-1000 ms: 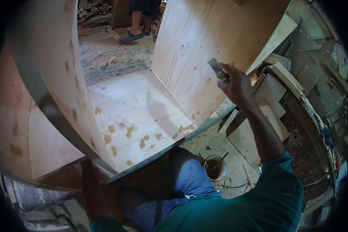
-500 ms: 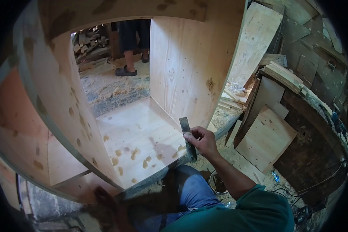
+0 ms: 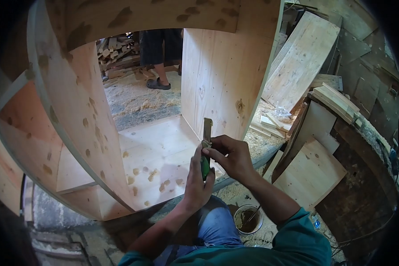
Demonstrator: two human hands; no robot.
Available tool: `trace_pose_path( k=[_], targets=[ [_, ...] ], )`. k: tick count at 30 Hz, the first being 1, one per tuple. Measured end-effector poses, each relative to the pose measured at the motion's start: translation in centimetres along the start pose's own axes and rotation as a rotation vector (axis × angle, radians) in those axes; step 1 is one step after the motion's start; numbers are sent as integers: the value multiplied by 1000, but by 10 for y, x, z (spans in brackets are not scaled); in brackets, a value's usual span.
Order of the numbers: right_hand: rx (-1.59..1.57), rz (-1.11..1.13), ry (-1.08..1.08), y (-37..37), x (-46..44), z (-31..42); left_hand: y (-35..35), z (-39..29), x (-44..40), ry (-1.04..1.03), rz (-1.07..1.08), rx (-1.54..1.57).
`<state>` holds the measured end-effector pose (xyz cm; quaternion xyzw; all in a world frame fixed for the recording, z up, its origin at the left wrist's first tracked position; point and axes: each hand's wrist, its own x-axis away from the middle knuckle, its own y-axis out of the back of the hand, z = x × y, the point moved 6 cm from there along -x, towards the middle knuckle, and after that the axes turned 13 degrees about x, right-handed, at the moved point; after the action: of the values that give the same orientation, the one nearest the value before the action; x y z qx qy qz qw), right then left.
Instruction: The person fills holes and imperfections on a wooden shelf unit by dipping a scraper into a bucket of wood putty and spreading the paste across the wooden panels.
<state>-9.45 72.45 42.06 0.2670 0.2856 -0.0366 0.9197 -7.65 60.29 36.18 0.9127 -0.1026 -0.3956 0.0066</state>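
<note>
My right hand (image 3: pixel 230 157) pinches a flat metal scraper blade (image 3: pixel 207 128) that points upward, with a little putty near its tip. My left hand (image 3: pixel 197 179) is closed around a green object (image 3: pixel 205 167), right below the blade; whether this is the handle or a separate tool cannot be told. Both hands meet in front of a large pine cabinet frame (image 3: pixel 226 75). Its bottom board (image 3: pixel 155 148) and curved side panel (image 3: pixel 82 115) carry several tan filler patches.
A bucket (image 3: pixel 248 219) of brown paste with a stick stands by my knee. Loose boards (image 3: pixel 312 170) lean at the right. Behind the frame, a person's legs (image 3: pixel 161 73) stand on the sawdust floor near piled scrap wood (image 3: pixel 119 55).
My left hand has come up from the lower left to meet my right hand at the scraper. My right hand has moved slightly left. The view has shifted, showing more of the upper panel.
</note>
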Motion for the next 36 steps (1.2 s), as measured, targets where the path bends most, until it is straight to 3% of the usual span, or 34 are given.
trace_pose_path(
  k=[2,4,6,7,8,9,10,12,14,15,17,18,20,24,33,36],
  targets=[
    [133,66,35,21,-11,12,-1,2,-15,-73,-72,-85],
    [461,67,199,47,-30,17,1,17,-36,171,-67,51],
    [641,-578,597,125,-66,54,4,17,-64,191,-76,28],
    [679,-713,435,172,-94,60,4,21,-79,107,-82,19],
    [509,-858,392,210,-117,74,4,28,-95,-48,-77,-54],
    [410,-995,573,227,-132,100,3,32,-111,-206,-70,-129],
    [368,-1011,676,246,-160,96,2,36,-126,-203,-70,-131],
    [140,-774,600,253,-210,91,-2,40,-152,-229,-72,-179],
    [449,-940,481,238,-212,101,-4,47,-178,-181,-39,-196],
    [448,-937,478,237,-217,95,-7,54,-189,-133,-6,-210],
    [898,-1186,561,228,-220,101,-7,59,-210,-146,-24,-224],
    [896,-1186,559,227,-224,97,-7,61,-219,-158,-39,-238],
    [462,-1143,590,234,-229,85,-6,62,-235,-190,-26,-239],
    [503,-1145,544,228,-228,86,-11,57,-256,-282,61,-260],
    [535,-1135,592,233,-228,82,-5,76,-264,-225,248,-355],
    [555,-1136,654,232,-228,85,2,64,-275,-205,203,-321]
  ],
)
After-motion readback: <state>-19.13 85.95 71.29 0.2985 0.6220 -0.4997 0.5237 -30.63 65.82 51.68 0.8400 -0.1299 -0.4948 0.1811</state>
